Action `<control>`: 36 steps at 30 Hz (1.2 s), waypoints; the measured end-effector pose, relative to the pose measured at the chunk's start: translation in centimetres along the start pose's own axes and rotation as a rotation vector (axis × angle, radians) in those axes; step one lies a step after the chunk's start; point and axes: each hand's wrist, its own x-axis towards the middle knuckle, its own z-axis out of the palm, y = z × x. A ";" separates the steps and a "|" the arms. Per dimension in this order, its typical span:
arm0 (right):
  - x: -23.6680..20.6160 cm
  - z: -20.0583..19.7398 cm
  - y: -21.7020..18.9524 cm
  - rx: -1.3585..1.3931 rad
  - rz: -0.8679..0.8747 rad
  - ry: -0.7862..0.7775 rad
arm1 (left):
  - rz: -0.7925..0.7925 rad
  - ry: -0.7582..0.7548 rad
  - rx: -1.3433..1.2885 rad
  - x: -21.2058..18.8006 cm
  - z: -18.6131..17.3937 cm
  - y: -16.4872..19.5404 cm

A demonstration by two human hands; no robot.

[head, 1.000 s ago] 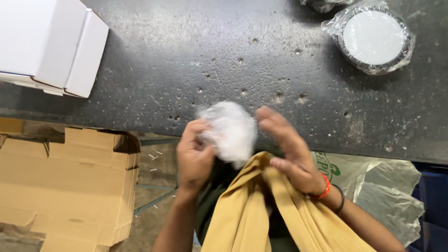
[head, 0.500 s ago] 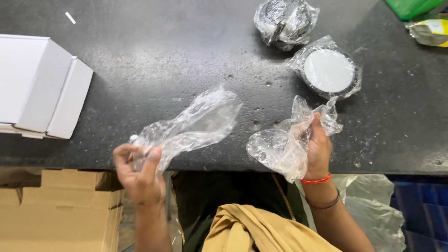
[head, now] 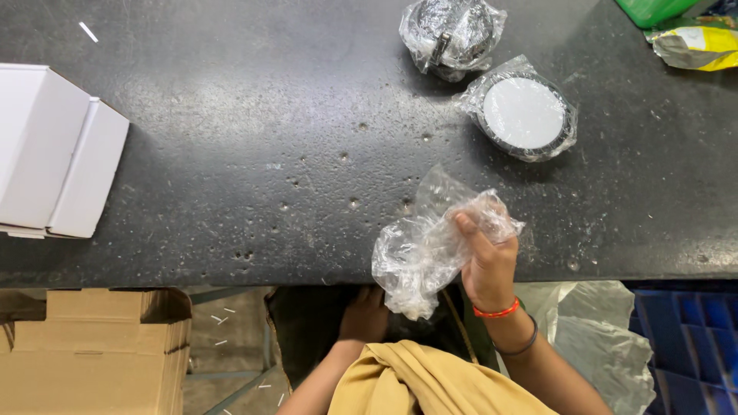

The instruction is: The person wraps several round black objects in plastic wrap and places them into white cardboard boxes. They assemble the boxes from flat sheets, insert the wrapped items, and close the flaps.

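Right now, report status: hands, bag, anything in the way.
Right hand grips crumpled clear plastic bag at the black table edge. Left hand below the edge, empty. Two wrapped round items beyond.

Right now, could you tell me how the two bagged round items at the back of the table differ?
The nearer bagged item shows a flat white disc face inside a dark ring; the farther bagged item looks dark and shiny throughout. The nearer one's wrap lies snug, the farther one's is looser and crumpled. Both are round, in clear plastic, on the black table.

Bright, even light from above fills the scene. The dark tabletop point(head: 231, 154) shows a soft sheen, the plastic bag point(head: 430, 246) glints, shadows stay short, and focus is sharp throughout.
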 end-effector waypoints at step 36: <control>2.8 1.2 3.2 -0.063 -0.038 0.027 | 0.159 -0.273 -0.349 2.2 -8.7 6.0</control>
